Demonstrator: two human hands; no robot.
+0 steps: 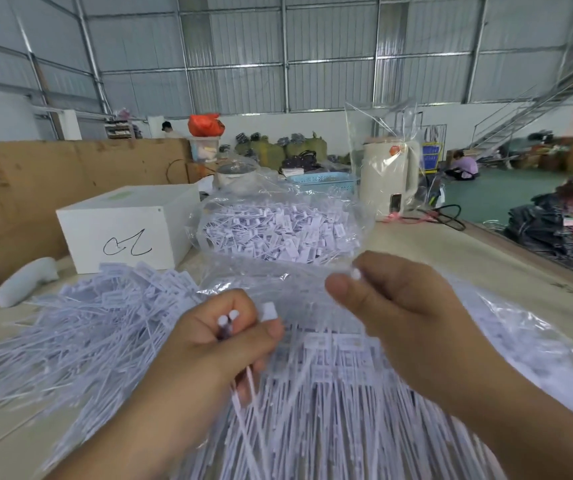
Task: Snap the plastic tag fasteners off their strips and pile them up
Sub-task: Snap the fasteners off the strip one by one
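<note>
A beige work table (451, 258) is seen in a large hall walled in corrugated metal sheet, with a metal staircase (527, 116) at the far right and a green floor beyond the table edge. A brown cardboard sheet (35, 188) is stood along the left. A white box (129, 226) is set on the table, marked by hand with a black scrawl that cannot be read. A cream electric kettle (389, 181) wrapped in clear film is placed behind it to the right. Printing on the tag fasteners cannot be made out. A loose pile of fasteners (80, 327) is spread at the left; a clear bag of fasteners (278, 230) is positioned at centre. The left hand (222, 337) is clenched around a fastener strip (278, 410), its round white ends protruding at the knuckles. A single fastener (355, 274) is pinched by the right hand (392, 303) between thumb and fingers.
</note>
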